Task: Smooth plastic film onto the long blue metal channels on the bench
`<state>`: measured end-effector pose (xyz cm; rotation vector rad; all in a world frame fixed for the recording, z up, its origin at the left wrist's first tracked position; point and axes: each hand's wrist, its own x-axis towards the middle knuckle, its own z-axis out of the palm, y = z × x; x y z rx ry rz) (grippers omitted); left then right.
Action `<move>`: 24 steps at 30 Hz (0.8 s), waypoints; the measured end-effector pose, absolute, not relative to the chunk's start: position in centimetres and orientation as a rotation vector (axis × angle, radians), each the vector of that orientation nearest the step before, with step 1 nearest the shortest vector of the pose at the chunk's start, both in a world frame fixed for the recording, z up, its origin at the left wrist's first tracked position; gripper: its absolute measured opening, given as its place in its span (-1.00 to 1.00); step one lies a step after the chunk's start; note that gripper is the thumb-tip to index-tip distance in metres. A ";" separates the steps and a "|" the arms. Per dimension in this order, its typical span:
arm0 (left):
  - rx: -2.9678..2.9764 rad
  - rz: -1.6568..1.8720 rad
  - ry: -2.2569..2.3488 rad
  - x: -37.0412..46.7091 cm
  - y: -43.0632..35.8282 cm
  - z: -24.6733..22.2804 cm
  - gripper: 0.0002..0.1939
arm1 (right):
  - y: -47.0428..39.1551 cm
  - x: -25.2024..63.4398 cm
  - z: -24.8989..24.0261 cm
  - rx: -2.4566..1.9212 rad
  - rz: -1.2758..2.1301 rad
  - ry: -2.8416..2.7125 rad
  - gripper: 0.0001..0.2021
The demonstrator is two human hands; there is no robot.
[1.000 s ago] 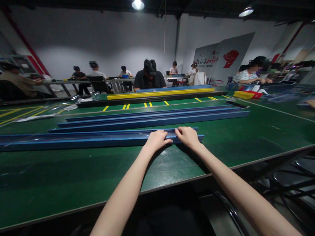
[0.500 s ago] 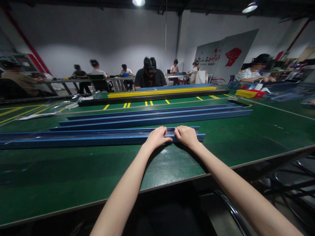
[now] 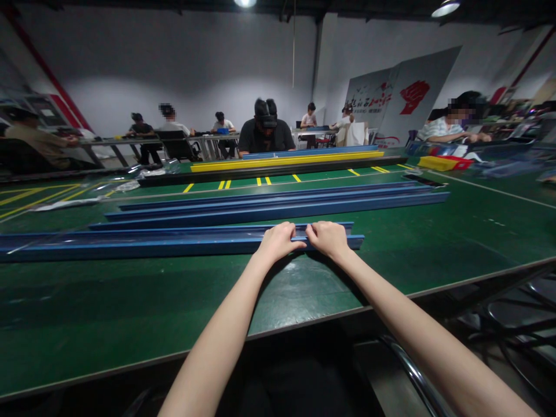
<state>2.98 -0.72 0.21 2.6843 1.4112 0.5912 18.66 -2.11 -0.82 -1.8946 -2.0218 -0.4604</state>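
A long blue channel lies across the near part of the green table, its right end just past my hands. My left hand is closed on its near wall, the thumb on the side facing me and the fingers bent over the rim. Close beside it on the right, my right hand is also closed on the channel, its fingertips hidden inside. Behind this channel lie several more blue channels, side by side.
Farther back are a yellow strip and a black strip. A person in dark clothes sits across the green table. A red and yellow tray and a dark flat object are at right. Clear plastic lies at left.
Both hands keep their hold on the channel, with my right hand very slightly nearer my left. The view has shifted slightly.
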 end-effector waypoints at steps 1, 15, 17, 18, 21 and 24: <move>2.695 0.578 1.418 3.0 -0.8 0.3 -0.70 | -2.1 18.8 -0.8 -1.882 -0.457 -2.045 -0.55; 2.863 0.432 1.480 2.1 -1.1 0.7 -0.72 | -0.6 20.4 -1.2 -1.760 -0.551 -2.110 -0.58; 2.879 0.402 1.497 2.0 -1.1 0.7 -0.72 | -0.5 20.9 -1.4 -1.754 -0.577 -2.084 -0.59; 2.888 0.396 1.501 1.9 -1.0 0.6 -0.72 | -0.5 21.2 -1.5 -1.750 -0.588 -2.067 -0.59; 2.910 0.395 1.506 1.7 -0.9 0.5 -0.71 | -0.4 22.0 -1.8 -1.726 -0.607 -2.013 -0.59; 2.923 0.384 1.499 1.6 -0.8 0.3 -0.70 | -0.5 22.9 -2.0 -1.720 -0.607 -1.951 -0.60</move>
